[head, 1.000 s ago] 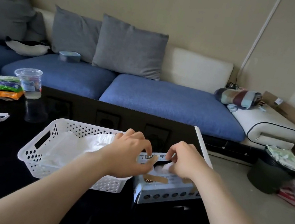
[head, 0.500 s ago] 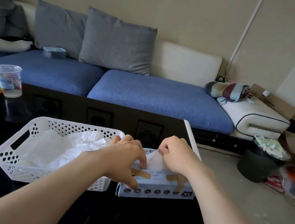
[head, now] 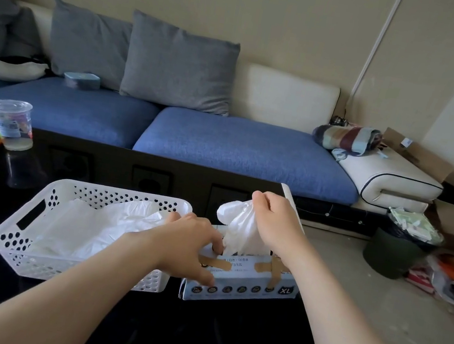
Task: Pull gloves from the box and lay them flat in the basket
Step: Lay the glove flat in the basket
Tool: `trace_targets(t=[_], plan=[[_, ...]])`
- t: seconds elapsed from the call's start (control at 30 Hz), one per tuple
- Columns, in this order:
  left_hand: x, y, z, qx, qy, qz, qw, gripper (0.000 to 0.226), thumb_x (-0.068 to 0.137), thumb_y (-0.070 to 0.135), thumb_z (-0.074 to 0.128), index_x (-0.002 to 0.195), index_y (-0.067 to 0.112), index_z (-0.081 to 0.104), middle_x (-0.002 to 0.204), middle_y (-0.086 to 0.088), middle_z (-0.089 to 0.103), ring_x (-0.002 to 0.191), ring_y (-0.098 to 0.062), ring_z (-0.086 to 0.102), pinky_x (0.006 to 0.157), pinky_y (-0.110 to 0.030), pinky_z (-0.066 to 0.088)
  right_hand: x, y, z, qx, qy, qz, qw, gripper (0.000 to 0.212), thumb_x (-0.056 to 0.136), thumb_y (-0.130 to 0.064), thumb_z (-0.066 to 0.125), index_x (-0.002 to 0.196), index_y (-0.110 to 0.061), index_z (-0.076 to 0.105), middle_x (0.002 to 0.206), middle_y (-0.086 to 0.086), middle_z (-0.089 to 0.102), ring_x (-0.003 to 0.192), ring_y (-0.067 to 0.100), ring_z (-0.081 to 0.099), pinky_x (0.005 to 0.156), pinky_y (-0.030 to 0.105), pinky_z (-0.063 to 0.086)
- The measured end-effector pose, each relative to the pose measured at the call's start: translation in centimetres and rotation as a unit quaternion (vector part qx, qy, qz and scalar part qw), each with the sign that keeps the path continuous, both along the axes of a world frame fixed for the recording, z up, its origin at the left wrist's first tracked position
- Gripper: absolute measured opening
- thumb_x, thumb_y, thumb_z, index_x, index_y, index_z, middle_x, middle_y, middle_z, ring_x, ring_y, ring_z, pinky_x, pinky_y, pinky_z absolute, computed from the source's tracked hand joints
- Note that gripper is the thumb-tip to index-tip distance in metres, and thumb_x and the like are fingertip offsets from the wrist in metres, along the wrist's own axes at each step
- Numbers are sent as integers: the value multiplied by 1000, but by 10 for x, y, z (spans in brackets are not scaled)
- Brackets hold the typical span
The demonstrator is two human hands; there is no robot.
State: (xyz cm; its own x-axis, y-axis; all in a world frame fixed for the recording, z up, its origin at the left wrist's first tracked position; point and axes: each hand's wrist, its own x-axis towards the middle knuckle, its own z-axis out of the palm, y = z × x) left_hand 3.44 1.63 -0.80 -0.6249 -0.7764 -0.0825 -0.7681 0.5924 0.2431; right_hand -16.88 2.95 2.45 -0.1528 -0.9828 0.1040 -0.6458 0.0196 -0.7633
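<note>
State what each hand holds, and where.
Right hand pinches a white glove near its top end, half out of the box. Left hand grips the box by its top front edge.

White glove (head: 240,231), white perforated basket (head: 54,263), blue sofa (head: 239,147).

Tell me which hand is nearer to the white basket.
Left. The left hand holds the glove box right beside the basket, at its right end; the right hand is farther right, above the box, pinching a glove partly pulled out.
</note>
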Motion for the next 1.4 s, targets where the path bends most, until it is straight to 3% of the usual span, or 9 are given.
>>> trace_targets(t=[0.07, 0.2, 0.3, 0.43, 0.67, 0.83, 1.03, 1.17, 1.4], plan=[[0, 1, 2, 3, 47, 16, 999, 47, 77, 71, 75, 105, 38, 56, 108, 15, 60, 107, -11, 52, 104, -39, 36, -1, -1, -3, -25, -2, -10, 1000, 50, 112, -37, 48, 68, -13, 44, 84, 22, 64, 110, 25, 59, 73, 36, 47], [-2, 2, 8, -33, 116, 68, 990, 37, 87, 58, 69, 98, 29, 48, 98, 11, 66, 91, -14, 59, 85, -37, 39, -5, -6, -10, -60, 46, 0, 997, 54, 110, -41, 56, 64, -14, 50, 60, -3, 48, 59, 15, 52, 66, 33, 43], [-3, 1, 10, -57, 196, 101, 974, 39, 91, 50, 70, 104, 27, 42, 96, 11, 63, 90, -14, 61, 81, -38, 44, -5, -7, -9, -94, 31, 10, 995, 44, 106, -44, 62, 72, -16, 67, 62, -9, 55, 64, 7, 56, 69, 19, 43], [-5, -3, 6, -66, 251, 99, 961, 34, 97, 46, 66, 128, 37, 53, 104, 16, 62, 102, -8, 60, 92, -41, 52, 0, -7, -4, -100, -41, 33, 994, 25, 95, -47, 77, 86, -24, 79, 81, -10, 75, 84, 4, 70, 75, 12, 46], [-7, -10, 4, -64, 275, 111, 953, 7, 99, 34, 70, 99, 29, 76, 95, 16, 68, 88, -2, 66, 80, -27, 59, 1, -4, -2, -101, -16, 78, 992, 19, 95, -39, 80, 86, -21, 80, 54, -29, 60, 61, -8, 61, 79, -11, 31], [-2, -15, 1, -69, 290, 169, 940, 10, 92, 30, 79, 86, 29, 71, 87, 15, 69, 82, -2, 66, 75, -28, 59, -6, -3, -5, -79, 29, 70, 994, 27, 84, -52, 86, 91, -28, 76, 52, -15, 54, 51, 2, 50, 79, 16, 40], [-1, -14, 3, -93, 280, 206, 933, 14, 97, 13, 64, 104, 25, 65, 96, 11, 66, 87, -10, 64, 80, -41, 60, -11, -1, -8, 30, 80, 81, 993, 40, 80, -34, 94, 117, -33, 77, 107, -15, 74, 103, 1, 68, 97, 32, 60], [-6, -10, 5, -63, 239, 156, 956, 43, 92, 4, 52, 123, 28, 69, 118, 5, 66, 109, -16, 61, 92, -43, 56, -8, -1, -5, -24, 8, 68, 997, 50, 82, -6, 82, 125, -31, 75, 104, -12, 78, 98, 3, 73, 99, 31, 60], [-15, -6, 11, -6, 329, 142, 934, 19, 104, 33, 60, 114, 29, 75, 103, 15, 73, 100, -3, 65, 87, -27, 55, 1, -1, 1, -75, -101, 68, 990, 60, 80, -8, 91, 132, -29, 70, 103, -6, 79, 94, 7, 76, 93, 32, 63]])
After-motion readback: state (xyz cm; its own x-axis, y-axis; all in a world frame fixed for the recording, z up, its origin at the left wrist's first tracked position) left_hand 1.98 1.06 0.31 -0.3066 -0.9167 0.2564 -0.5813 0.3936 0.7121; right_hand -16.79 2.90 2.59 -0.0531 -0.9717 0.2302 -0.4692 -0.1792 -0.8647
